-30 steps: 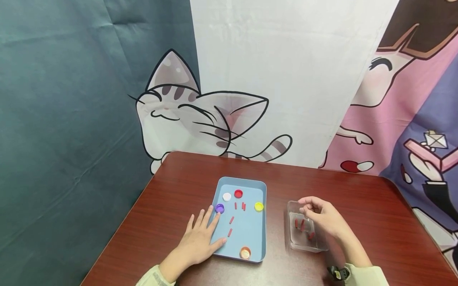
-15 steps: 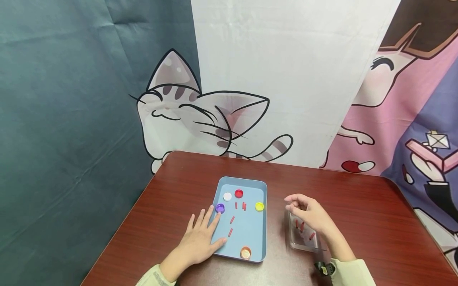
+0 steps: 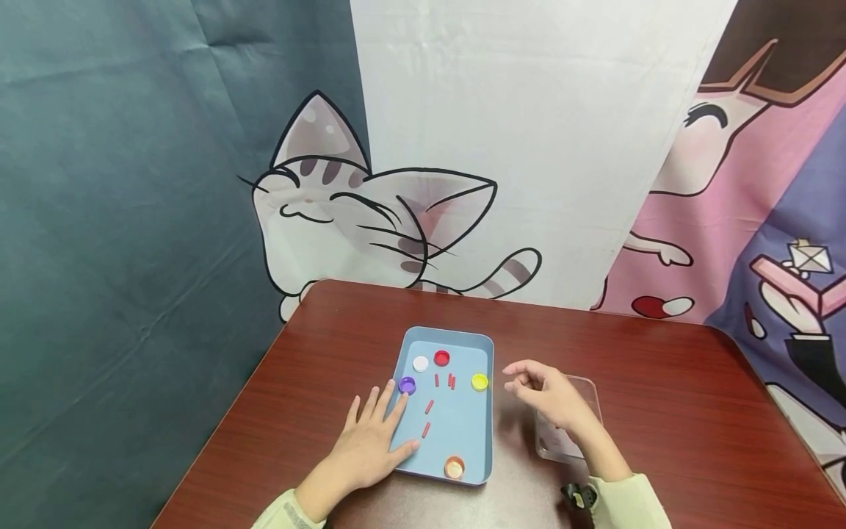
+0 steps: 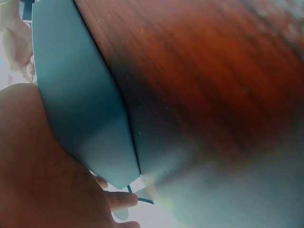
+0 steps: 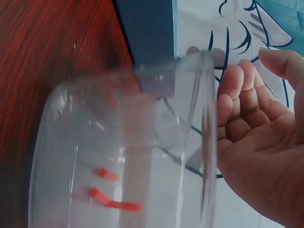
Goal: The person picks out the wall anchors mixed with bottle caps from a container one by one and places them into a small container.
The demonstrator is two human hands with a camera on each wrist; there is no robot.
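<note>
My left hand (image 3: 371, 444) lies spread over the left edge of a blue tray (image 3: 456, 433) in the head view, its fingers straight. Near its index fingertip sits a purple cap (image 3: 407, 385). In the left wrist view that hand (image 4: 52, 161) runs along the tray's outer wall (image 4: 85, 95). My right hand (image 3: 545, 393) hovers between the tray and a clear plastic box (image 3: 588, 389), fingers bent and thumb near them. In the right wrist view the right hand (image 5: 266, 114) shows bent fingers; anything at the fingertips cannot be made out. Small red sticks (image 5: 123, 205) lie inside the box.
The tray also holds a white cap (image 3: 420, 364), a red cap (image 3: 441, 358), a yellow cap (image 3: 479, 381), an orange cap (image 3: 454, 468) and several red sticks (image 3: 426, 430). All stands on a brown wooden table (image 3: 317, 353) before printed cloth (image 3: 555, 147).
My right hand has moved left from above the clear box to beside the tray's right edge. The left hand and the tray's contents look unmoved.
</note>
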